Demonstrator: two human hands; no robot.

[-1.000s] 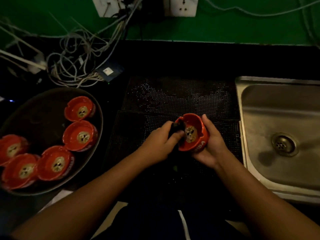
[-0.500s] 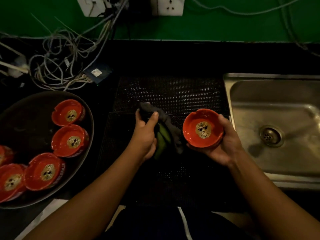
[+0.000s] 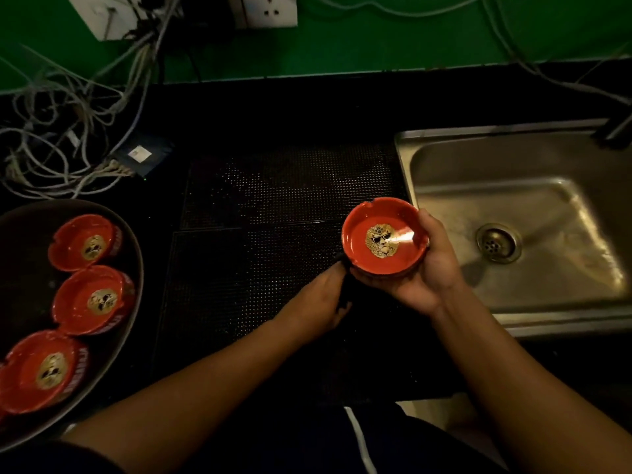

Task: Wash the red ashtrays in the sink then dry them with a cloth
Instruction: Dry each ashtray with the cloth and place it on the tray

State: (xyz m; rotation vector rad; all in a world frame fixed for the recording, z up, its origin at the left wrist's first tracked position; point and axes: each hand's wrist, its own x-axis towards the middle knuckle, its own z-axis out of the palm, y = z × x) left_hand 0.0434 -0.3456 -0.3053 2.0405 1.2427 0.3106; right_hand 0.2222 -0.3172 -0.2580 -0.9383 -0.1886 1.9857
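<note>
Ashtray [image 3: 384, 244] sits cupped in the right hand [image 3: 427, 273] over the counter [image 3: 307, 107], beside the sink [image 3: 404, 172]; left hand [image 3: 316, 301] grips the cloth [image 3: 346, 289]. Likely rigid, slippery, breakable: support base and wall.

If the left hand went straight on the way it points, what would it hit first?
Probably the red ashtray in the right hand: the left hand, gripping a dark cloth, points at it.

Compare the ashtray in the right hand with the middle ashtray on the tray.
The held ashtray sits in the right hand beside the sink; the middle ashtray rests on the tray, far left. The held ashtray shows a bright glare; the middle ashtray does not. Both are red, face up, with a gold emblem.
</note>
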